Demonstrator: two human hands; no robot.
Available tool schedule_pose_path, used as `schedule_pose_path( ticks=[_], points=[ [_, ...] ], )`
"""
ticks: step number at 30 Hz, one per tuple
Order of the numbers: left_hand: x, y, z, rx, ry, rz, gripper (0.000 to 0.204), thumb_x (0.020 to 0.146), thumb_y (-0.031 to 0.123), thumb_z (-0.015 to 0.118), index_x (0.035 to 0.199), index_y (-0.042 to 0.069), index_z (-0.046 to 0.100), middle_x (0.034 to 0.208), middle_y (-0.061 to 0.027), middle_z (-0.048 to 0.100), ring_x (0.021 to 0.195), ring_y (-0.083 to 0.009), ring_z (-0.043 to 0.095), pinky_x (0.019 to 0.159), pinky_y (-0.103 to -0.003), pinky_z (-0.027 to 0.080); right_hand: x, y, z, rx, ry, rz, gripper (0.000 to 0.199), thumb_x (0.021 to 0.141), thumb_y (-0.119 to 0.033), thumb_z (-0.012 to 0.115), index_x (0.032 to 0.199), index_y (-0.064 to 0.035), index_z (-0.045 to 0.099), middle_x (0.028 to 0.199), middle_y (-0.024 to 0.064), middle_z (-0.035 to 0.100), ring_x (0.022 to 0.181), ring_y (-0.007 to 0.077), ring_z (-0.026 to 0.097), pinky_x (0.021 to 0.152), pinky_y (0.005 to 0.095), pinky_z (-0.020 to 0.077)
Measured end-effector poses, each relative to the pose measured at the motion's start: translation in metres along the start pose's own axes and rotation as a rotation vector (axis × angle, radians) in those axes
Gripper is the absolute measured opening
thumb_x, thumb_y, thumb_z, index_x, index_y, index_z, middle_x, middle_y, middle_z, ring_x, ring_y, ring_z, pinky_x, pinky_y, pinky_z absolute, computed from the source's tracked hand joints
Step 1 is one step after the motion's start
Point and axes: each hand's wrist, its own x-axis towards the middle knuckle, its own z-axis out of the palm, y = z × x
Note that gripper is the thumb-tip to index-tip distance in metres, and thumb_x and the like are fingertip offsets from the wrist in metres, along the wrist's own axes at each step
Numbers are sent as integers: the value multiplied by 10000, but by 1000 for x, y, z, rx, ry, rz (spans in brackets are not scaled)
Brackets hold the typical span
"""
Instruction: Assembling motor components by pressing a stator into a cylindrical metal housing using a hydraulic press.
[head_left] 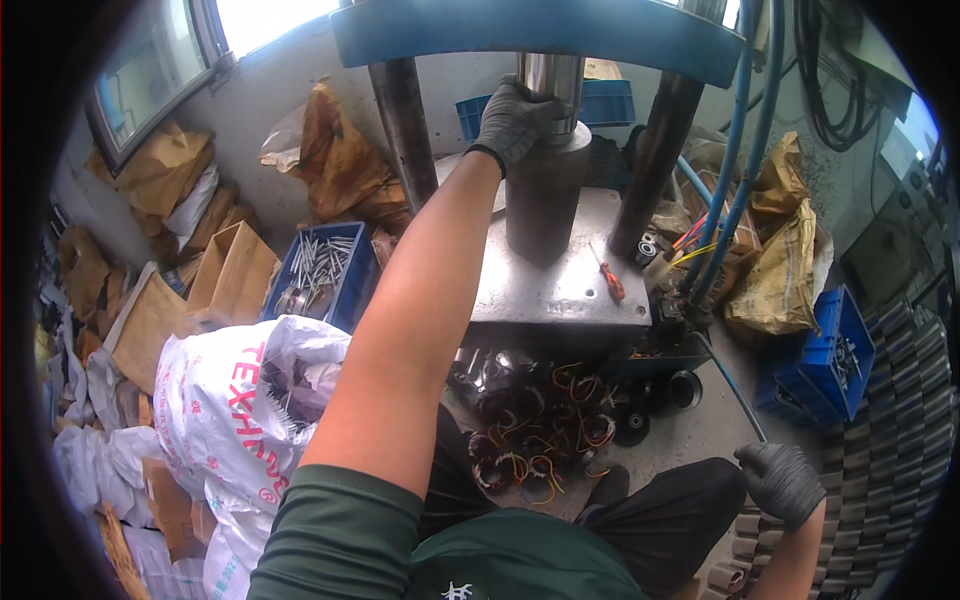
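Left hand (515,115), gloved, grip wrapped around the top of the dark steel cylinder (542,195), which stands upright near the middle of the press plate (560,285), under the shiny ram (552,75). Right hand (782,482), gloved, hangs low near the plate's right front corner, fingers curled narrow at a thin blue hose (735,390); can't tell if it's actually gripped. Orange screwdriver (608,275) lies on the plate right of the cylinder; wound coils (540,430) piled on the floor below the front edge.

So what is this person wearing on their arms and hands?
Both the left hand and the right hand wear dark grey knit work gloves with snug cuffs. A short dark green sleeve covers the left upper arm; both forearms are bare.
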Motion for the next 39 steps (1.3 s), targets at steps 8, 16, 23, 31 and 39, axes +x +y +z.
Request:
schedule_pose_path(
  ticks=[8, 16, 23, 31, 39],
  points=[
    [-1, 6, 1, -13, -8, -17, 688, 678, 266, 936, 1172, -47, 573, 1038, -162, 722, 950, -229, 722, 886, -343, 587, 45, 29, -32, 161, 940, -134, 245, 926, 59, 620, 1151, 7, 703, 1023, 212, 726, 942, 349, 737, 857, 404, 572],
    [-2, 5, 2, -148, -27, 151, 752, 707, 157, 905, 1302, -20, 481, 1135, -161, 687, 1050, -222, 688, 976, -361, 564, 153, 39, -137, -44, 1236, -252, 178, 977, -111, 638, 1098, 1, 705, 997, 220, 729, 909, 369, 732, 813, 420, 568],
    [3, 1, 0, -162, -30, 111, 746, 738, 150, 880, 1322, 4, 439, 1152, -155, 671, 1047, -212, 681, 964, -351, 566, 170, 29, -163, 93, 994, 38, 445, 1021, -441, 645, 1037, -7, 743, 947, 224, 736, 904, 374, 729, 789, 434, 559],
    [-89, 57, -14, -182, 41, 194, 650, 778, 69, 789, 1349, 38, 480, 1139, -121, 658, 999, -219, 683, 866, -338, 586, 157, 28, -156, -36, 1057, -57, 509, 1031, -525, 569, 1064, -53, 755, 981, 218, 737, 966, 418, 709, 850, 475, 547],
    [-221, -1, -24, -875, 103, -9, 685, 795, 114, 787, 1411, 67, 490, 1197, -98, 658, 1084, -243, 689, 945, -380, 591, 110, 24, -106, -479, 1194, -239, 256, 930, -250, 702, 1094, -57, 672, 915, 142, 684, 931, 367, 654, 1076, 532, 406]
  ],
)
